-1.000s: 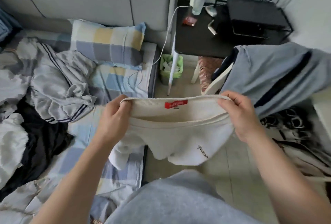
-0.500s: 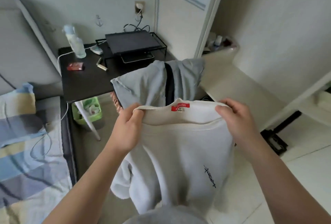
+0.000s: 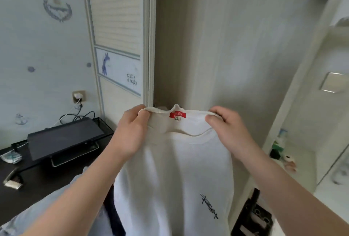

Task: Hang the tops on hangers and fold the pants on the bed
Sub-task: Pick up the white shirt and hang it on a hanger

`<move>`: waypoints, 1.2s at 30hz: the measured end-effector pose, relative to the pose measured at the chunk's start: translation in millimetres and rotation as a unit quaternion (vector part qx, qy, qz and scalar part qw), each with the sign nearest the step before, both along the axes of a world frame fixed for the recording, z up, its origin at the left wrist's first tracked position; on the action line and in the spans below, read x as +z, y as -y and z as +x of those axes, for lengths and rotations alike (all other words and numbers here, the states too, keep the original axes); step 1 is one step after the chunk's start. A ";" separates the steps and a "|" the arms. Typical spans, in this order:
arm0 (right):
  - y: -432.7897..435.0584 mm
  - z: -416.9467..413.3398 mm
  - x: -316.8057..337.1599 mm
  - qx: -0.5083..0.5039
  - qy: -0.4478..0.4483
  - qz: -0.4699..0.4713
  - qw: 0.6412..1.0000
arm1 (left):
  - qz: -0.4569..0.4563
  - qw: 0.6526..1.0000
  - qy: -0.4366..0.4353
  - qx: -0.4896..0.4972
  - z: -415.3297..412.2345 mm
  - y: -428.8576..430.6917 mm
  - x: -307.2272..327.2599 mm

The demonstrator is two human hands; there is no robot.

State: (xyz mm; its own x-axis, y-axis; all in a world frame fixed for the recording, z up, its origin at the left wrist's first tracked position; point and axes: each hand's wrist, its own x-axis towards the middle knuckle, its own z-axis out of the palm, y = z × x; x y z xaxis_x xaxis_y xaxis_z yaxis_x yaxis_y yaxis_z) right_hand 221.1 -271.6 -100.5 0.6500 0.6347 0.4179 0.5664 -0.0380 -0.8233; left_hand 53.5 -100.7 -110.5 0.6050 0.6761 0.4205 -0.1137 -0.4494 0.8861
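Observation:
A white top with a red neck label and a small dark mark near its lower right hangs in front of me. My left hand grips the left side of its ribbed collar. My right hand pinches the right side of the collar. The collar is stretched wide between both hands at chest height, and the body of the top hangs straight down. A grey-blue garment with a dark stripe lies below my left arm. No hanger and no part of the bed is in view.
A black desk with a dark monitor stand and cables stands at the left. Straight ahead is a pale wardrobe with a louvred door. A doorway to a bright room is at the right, with a dark object on the floor.
I have turned from the bed towards the wardrobe and raised the top higher. Both hands keep their hold on the collar. The bed has left the view.

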 end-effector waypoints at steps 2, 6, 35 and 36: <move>-13.2 25.0 27.8 -0.027 0.031 0.010 0.999 | 0.034 0.999 0.007 -0.017 33.0 -18.9 30.4; -43.1 69.7 87.6 -0.093 0.108 0.040 0.989 | 0.121 0.990 0.026 -0.064 96.1 -64.0 95.8; -95.6 300.1 413.5 -0.524 0.382 -0.236 0.724 | 0.383 0.916 0.116 0.020 425.2 -146.4 450.1; -93.8 301.8 420.6 -0.551 0.430 -0.228 0.678 | 0.393 0.912 0.116 0.023 430.5 -143.7 451.4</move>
State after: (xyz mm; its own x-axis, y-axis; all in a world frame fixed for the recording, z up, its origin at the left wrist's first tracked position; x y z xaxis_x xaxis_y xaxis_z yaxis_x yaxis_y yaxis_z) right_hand 522.9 -177.8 320.1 0.4750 0.1529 0.8666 0.2505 -0.9675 0.0334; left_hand 484.0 43.0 340.8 0.4166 0.1324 0.8994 -0.2220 -0.9446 0.2419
